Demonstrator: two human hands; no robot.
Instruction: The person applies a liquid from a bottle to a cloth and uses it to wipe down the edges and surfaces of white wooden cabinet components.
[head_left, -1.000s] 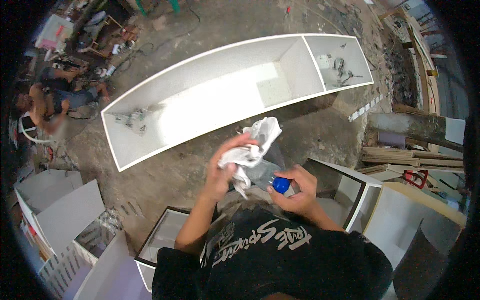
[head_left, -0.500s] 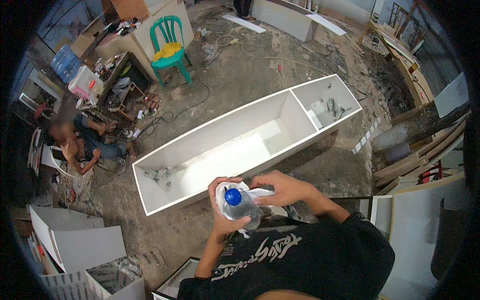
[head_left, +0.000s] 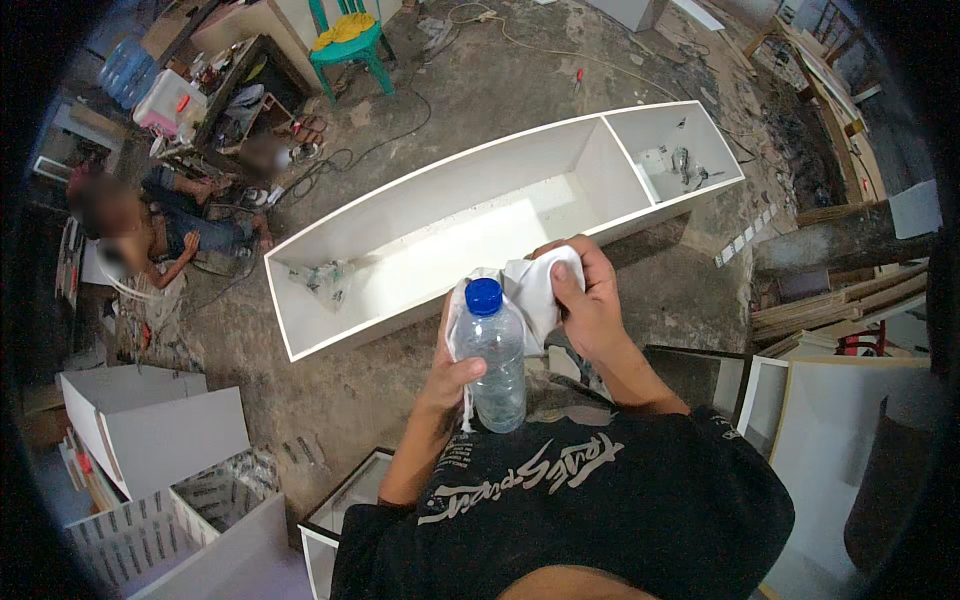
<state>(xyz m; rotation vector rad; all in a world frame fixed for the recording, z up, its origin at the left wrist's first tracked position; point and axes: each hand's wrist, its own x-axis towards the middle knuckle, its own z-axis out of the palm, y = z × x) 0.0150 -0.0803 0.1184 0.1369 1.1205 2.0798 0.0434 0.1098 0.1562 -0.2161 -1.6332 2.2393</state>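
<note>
A clear plastic bottle (head_left: 497, 370) with a blue cap stands upright in front of my chest. My left hand (head_left: 455, 375) wraps round it from the left, thumb across its side, with part of a white cloth (head_left: 537, 300) between palm and bottle. The cloth stretches to my right hand (head_left: 595, 300), which pinches it between thumb and fingers, right of the cap. Just beyond my hands lies a long white cabinet carcass (head_left: 440, 210), its open side up. A divider (head_left: 627, 160) splits off a small right compartment with metal tools (head_left: 683, 168) inside.
A person (head_left: 190, 235) sits on the floor at left, near cables. A green chair (head_left: 350, 50) bearing a yellow cloth stands at the far left. White panel boxes (head_left: 180, 430) fill the near left. Boards (head_left: 840, 305) and a pale cabinet (head_left: 830, 440) line the right.
My right hand has moved away from the bottle, drawing the white cloth out to the right. The bottle now shows more of its length. The view has tilted down toward me.
</note>
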